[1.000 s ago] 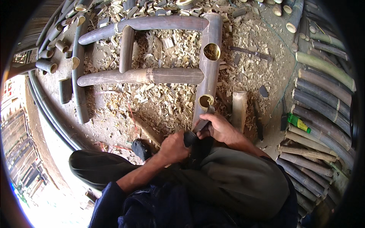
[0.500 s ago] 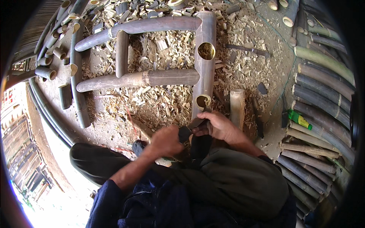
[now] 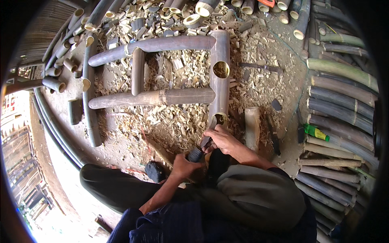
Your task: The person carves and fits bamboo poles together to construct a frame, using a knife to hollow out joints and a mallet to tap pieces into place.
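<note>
Since a second ago your left hand (image 3: 183, 167) slid back along the dark-handled tool (image 3: 199, 150), grip closed round it, while your right hand (image 3: 222, 139) clamps its front by the bamboo post's lower hole (image 3: 220, 118), above the chip-strewn floor (image 3: 174, 125).

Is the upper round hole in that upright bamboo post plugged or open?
Open. The upper hole in the bamboo post shows a hollow yellowish inside, and no crosspiece sits in it.
</note>
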Tool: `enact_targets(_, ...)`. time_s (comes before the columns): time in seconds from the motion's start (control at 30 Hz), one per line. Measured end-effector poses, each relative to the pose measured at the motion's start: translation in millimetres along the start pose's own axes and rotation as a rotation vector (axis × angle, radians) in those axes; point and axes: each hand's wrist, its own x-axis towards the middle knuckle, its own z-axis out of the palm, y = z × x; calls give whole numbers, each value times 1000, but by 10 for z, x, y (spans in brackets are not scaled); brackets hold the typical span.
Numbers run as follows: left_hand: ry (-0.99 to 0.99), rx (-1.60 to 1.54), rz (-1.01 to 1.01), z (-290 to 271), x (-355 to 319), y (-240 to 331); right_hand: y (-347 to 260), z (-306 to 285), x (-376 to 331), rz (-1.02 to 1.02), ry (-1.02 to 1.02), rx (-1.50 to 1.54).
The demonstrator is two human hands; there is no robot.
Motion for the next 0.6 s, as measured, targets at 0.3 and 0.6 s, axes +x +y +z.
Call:
enact_targets(0.3, 295, 1029, 356, -601, 61, 1355, 118, -41, -124, -217, -290, 873)
enact_targets(0.6, 50, 284, -49, -339, -58, 714, -85, -56, -42, -31, -164, 458)
